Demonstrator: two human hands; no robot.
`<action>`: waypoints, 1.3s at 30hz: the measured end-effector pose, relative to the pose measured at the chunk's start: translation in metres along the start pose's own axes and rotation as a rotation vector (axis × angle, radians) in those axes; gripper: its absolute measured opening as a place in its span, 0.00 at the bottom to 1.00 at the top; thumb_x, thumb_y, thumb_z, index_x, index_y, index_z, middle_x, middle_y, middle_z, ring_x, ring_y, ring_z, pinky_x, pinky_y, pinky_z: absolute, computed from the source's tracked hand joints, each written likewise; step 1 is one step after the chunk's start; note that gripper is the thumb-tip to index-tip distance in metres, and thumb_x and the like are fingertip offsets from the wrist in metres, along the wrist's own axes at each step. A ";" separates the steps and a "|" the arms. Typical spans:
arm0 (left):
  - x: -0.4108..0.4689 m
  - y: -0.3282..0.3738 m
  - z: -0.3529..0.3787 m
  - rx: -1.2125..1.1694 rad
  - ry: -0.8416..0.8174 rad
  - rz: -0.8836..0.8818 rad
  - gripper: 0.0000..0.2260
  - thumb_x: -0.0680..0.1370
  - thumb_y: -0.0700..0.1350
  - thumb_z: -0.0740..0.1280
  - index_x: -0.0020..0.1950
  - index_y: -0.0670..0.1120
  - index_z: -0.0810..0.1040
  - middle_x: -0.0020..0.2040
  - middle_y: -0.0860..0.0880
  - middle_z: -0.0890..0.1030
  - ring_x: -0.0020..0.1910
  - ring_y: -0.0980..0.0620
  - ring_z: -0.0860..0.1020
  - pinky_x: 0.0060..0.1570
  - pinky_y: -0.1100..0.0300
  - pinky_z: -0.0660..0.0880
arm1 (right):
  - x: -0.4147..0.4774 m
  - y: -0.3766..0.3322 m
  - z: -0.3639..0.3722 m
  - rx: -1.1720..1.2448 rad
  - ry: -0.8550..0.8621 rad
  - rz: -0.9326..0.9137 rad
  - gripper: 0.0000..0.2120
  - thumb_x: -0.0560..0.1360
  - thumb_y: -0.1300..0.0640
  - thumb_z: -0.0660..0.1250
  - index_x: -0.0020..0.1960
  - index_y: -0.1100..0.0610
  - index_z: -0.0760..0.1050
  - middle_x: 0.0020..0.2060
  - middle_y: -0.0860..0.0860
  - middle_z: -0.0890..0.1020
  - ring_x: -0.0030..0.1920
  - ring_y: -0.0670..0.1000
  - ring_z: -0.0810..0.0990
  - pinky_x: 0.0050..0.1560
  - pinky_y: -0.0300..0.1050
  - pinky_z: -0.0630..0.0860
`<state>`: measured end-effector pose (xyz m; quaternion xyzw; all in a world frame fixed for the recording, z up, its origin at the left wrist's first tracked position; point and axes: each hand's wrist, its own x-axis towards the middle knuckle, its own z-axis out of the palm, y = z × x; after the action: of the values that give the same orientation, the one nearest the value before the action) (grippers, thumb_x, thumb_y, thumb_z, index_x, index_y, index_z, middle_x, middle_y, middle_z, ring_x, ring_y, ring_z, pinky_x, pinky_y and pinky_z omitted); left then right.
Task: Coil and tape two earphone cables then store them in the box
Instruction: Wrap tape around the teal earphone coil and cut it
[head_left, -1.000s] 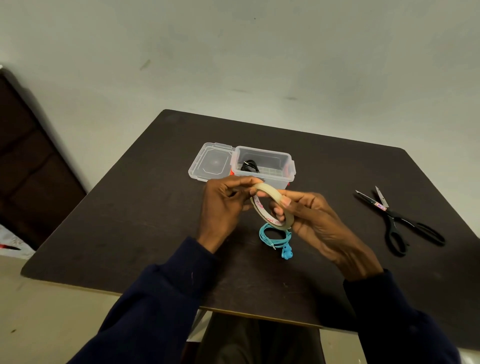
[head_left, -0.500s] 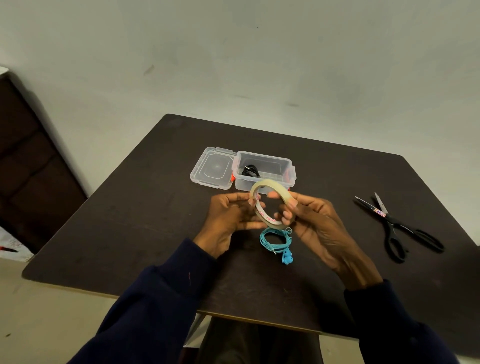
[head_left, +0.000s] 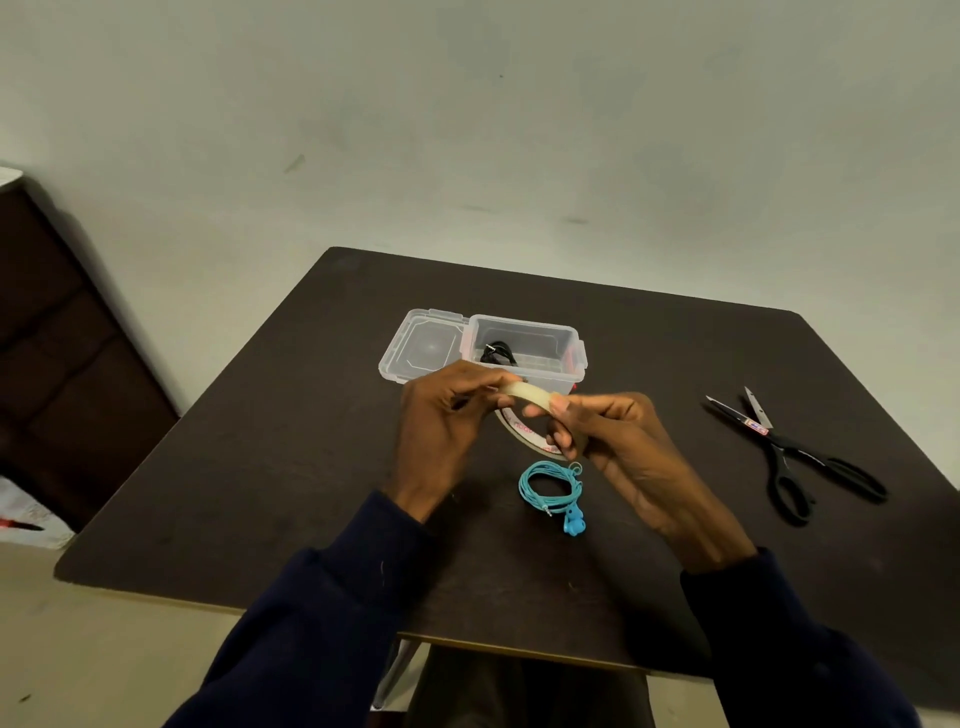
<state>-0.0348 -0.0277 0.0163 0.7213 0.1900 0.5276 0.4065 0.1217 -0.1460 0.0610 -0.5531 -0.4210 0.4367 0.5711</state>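
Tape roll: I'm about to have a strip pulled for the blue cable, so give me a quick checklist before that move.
1. Tape roll held in both hands, left hand and right hand: ok.
2. Free tape end found and lifted: cannot tell.
3. Blue earphone cable coiled on the table, ready for taping: ok.
4. Scissors within reach, lying to the right: ok.
5. Box open, lid beside it: ok.
6. Black earphone cable already in the box: ok.
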 end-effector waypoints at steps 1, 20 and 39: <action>0.000 0.002 -0.001 -0.019 0.004 -0.016 0.08 0.75 0.36 0.73 0.54 0.40 0.85 0.49 0.48 0.86 0.50 0.52 0.84 0.52 0.54 0.82 | -0.001 -0.001 0.001 0.022 0.002 0.002 0.13 0.77 0.57 0.68 0.53 0.66 0.84 0.31 0.54 0.80 0.35 0.48 0.74 0.37 0.38 0.73; 0.000 0.001 0.003 0.145 -0.054 0.118 0.09 0.76 0.42 0.72 0.55 0.45 0.85 0.50 0.50 0.86 0.49 0.57 0.83 0.52 0.59 0.81 | -0.007 0.001 0.006 0.174 0.088 0.086 0.13 0.79 0.69 0.61 0.44 0.70 0.83 0.41 0.62 0.85 0.30 0.45 0.74 0.34 0.35 0.73; -0.002 0.019 0.002 -0.348 0.045 -0.443 0.08 0.71 0.39 0.74 0.49 0.47 0.85 0.45 0.49 0.87 0.46 0.48 0.86 0.41 0.58 0.83 | -0.009 -0.001 0.001 0.247 -0.013 0.059 0.14 0.79 0.72 0.58 0.61 0.74 0.76 0.33 0.53 0.82 0.36 0.46 0.77 0.54 0.46 0.79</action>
<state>-0.0362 -0.0410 0.0296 0.5698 0.2588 0.4664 0.6252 0.1186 -0.1550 0.0618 -0.4878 -0.3513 0.5053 0.6191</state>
